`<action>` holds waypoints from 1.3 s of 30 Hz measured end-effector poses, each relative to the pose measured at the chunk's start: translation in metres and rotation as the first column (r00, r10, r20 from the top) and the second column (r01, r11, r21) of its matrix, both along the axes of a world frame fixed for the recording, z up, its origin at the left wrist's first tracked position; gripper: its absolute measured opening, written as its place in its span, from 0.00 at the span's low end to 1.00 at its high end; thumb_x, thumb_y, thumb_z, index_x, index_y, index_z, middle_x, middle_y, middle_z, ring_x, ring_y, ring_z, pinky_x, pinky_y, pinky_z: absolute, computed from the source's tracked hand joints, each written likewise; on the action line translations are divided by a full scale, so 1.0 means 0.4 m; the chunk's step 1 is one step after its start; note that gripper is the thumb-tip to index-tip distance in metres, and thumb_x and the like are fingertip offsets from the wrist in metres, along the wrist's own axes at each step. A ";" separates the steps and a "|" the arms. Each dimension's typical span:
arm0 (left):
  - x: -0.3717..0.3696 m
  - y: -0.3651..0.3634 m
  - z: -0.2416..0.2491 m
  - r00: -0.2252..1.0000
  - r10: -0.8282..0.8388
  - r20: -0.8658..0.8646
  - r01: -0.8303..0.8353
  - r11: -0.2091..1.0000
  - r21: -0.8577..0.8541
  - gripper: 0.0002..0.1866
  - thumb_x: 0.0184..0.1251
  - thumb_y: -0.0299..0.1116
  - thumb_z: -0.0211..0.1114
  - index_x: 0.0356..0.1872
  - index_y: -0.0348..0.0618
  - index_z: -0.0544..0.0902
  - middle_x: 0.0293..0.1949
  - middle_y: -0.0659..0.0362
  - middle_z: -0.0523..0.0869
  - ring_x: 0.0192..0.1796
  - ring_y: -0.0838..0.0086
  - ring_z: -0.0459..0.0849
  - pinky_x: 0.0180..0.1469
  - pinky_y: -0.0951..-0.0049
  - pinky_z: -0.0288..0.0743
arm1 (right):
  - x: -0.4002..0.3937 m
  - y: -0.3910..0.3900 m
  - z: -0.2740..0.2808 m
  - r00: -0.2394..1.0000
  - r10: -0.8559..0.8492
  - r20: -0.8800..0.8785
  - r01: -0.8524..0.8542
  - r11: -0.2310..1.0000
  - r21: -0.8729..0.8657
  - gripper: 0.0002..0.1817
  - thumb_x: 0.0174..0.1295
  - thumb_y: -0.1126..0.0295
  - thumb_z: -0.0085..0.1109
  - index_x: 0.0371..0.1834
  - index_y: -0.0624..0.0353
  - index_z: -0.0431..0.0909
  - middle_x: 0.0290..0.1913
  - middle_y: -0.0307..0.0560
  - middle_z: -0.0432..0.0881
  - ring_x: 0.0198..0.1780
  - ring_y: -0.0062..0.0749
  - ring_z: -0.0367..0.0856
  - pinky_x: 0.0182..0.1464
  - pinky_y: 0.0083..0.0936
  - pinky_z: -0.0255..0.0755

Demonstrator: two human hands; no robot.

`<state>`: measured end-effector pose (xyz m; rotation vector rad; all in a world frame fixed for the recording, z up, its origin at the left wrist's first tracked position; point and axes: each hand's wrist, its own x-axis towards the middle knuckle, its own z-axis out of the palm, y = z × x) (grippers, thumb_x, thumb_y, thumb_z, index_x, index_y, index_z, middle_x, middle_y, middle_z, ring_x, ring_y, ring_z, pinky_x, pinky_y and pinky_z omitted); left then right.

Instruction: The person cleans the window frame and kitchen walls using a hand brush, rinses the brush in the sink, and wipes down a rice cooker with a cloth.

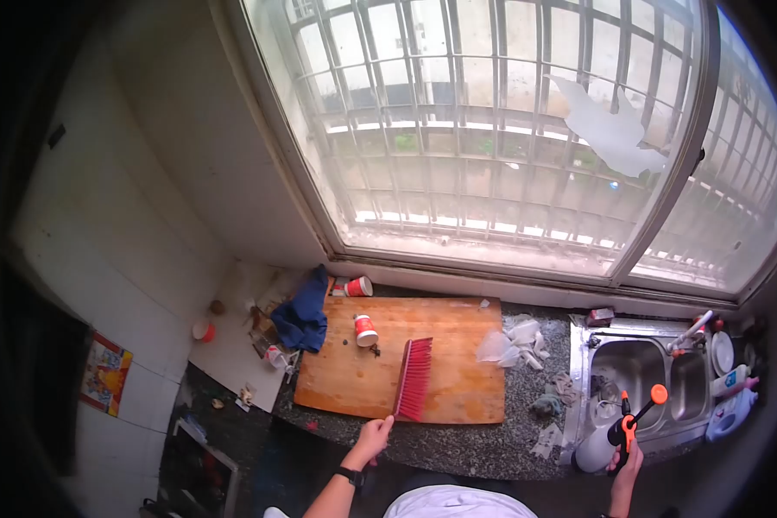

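My left hand [371, 439] is closed round the handle end of a red bristle brush [413, 380]. The brush lies over a wooden board [466, 345], its bristles facing right. On the board, up and left of the brush, is a red-and-white paper cup [365, 330] with small dark debris beside it. At the right, my right hand [628, 466] grips a pump spray bottle [594, 452] with orange nozzle, trigger and knob, held in front of the sink [577, 380]. Part of the bottle's body is hidden behind its dark head.
A blue cloth [302, 315] and a tipped paper cup [357, 287] sit at the board's back left. Crumpled plastic bags [516, 344] and rags [548, 403] lie between board and sink. Bottles [732, 406] stand right of the sink; a barred window [492, 129] rises behind.
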<state>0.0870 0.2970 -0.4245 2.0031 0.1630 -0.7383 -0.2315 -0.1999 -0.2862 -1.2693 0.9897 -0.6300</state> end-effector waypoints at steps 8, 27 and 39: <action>-0.086 0.081 0.164 0.978 0.204 -0.047 -0.209 0.968 -0.137 0.21 0.76 0.48 0.61 0.30 0.39 0.78 0.20 0.65 0.75 0.18 0.82 0.72 0.19 0.76 0.66 | 0.361 0.166 0.082 0.802 0.585 0.118 -0.596 0.796 0.105 0.28 0.76 0.46 0.43 0.43 0.65 0.76 0.21 0.41 0.74 0.18 0.24 0.72 0.22 0.21 0.68; 0.165 0.558 0.224 0.913 0.081 0.400 -0.175 0.963 0.206 0.20 0.73 0.45 0.64 0.33 0.33 0.82 0.20 0.47 0.80 0.25 0.56 0.85 0.28 0.60 0.74 | 1.519 0.904 0.132 0.448 0.893 0.035 -0.878 0.433 0.206 0.26 0.78 0.44 0.42 0.40 0.58 0.75 0.21 0.31 0.66 0.20 0.17 0.64 0.21 0.19 0.58; 0.309 0.624 0.185 0.951 0.147 0.273 -0.174 0.982 0.078 0.21 0.73 0.45 0.62 0.31 0.34 0.80 0.25 0.41 0.82 0.32 0.43 0.84 0.32 0.54 0.74 | 1.600 0.916 0.094 0.621 0.783 0.036 -0.755 0.585 0.298 0.18 0.76 0.55 0.43 0.40 0.59 0.74 0.22 0.31 0.68 0.18 0.15 0.61 0.20 0.18 0.58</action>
